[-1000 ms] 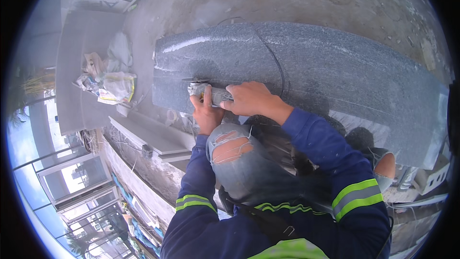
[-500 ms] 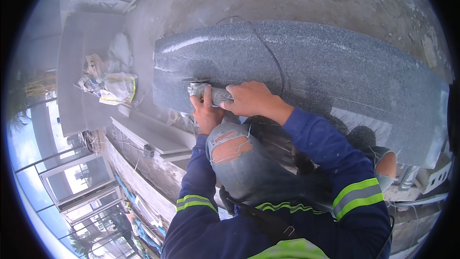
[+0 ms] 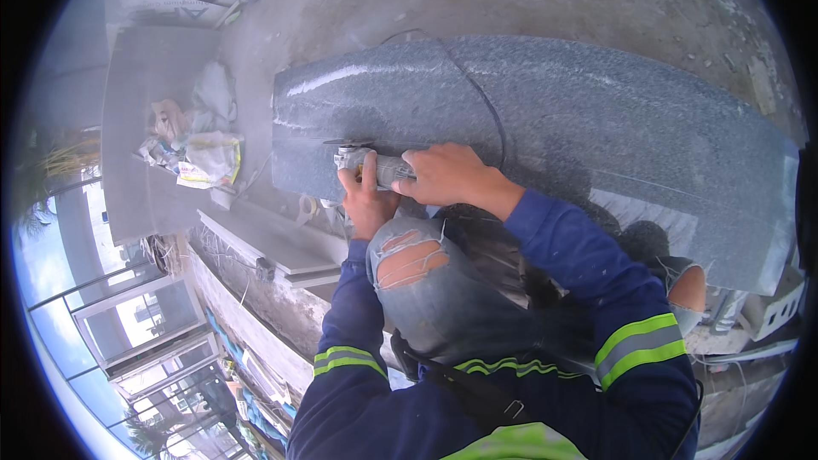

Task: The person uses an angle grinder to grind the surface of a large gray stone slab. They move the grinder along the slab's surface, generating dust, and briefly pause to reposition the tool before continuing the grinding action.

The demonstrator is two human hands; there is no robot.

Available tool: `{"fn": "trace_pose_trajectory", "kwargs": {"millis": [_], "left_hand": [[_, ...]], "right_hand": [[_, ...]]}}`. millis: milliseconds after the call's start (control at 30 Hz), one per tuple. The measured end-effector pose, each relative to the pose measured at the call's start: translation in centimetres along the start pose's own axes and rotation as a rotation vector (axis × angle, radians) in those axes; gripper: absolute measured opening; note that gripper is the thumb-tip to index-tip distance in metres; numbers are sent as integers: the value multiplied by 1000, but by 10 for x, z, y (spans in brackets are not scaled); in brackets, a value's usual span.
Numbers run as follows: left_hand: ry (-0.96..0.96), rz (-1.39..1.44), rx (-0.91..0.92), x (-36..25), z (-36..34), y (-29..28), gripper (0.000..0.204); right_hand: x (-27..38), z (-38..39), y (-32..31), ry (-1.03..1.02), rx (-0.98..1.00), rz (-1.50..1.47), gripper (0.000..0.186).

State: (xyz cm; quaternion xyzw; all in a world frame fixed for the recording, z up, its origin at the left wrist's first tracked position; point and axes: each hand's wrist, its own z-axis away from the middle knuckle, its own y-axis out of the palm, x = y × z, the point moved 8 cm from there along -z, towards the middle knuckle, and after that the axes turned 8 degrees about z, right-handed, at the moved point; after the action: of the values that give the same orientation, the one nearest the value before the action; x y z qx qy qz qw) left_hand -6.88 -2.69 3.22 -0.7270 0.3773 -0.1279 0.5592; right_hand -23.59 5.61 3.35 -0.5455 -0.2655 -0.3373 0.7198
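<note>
An angle grinder (image 3: 385, 169) with a thin disc (image 3: 348, 143) is held in both my hands over a long grey stone slab (image 3: 383, 94). My left hand (image 3: 370, 201) closes round the front of its body, near the disc. Further back, my right hand (image 3: 452, 175) grips the rear of the body. The disc stands at the slab's surface toward its left end; whether its edge is in the stone I cannot tell. A pale line (image 3: 630, 177) runs along the slab to the right, and white dust (image 3: 328, 78) lies near the far edge.
A dark cable (image 3: 482, 95) crosses the slab. Crumpled bags (image 3: 210, 159) lie on a grey sheet at the left. Pale boards (image 3: 277, 238) are stacked beside my knee (image 3: 412, 266). A hollow block (image 3: 777, 311) sits under the slab's right end.
Both hands and the grinder stay in nearly the same place. The cable on the slab has shifted slightly, and the dust haze on the left differs a little.
</note>
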Motion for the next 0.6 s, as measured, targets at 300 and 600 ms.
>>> {"fn": "trace_pose_trajectory", "kwargs": {"millis": [300, 600], "left_hand": [[-32, 5, -22, -9, 6, 0, 77], [7, 4, -16, -9, 5, -1, 84]], "right_hand": [[-4, 10, -5, 13, 29, 12, 61], [-4, 12, -6, 17, 16, -9, 59]]}}
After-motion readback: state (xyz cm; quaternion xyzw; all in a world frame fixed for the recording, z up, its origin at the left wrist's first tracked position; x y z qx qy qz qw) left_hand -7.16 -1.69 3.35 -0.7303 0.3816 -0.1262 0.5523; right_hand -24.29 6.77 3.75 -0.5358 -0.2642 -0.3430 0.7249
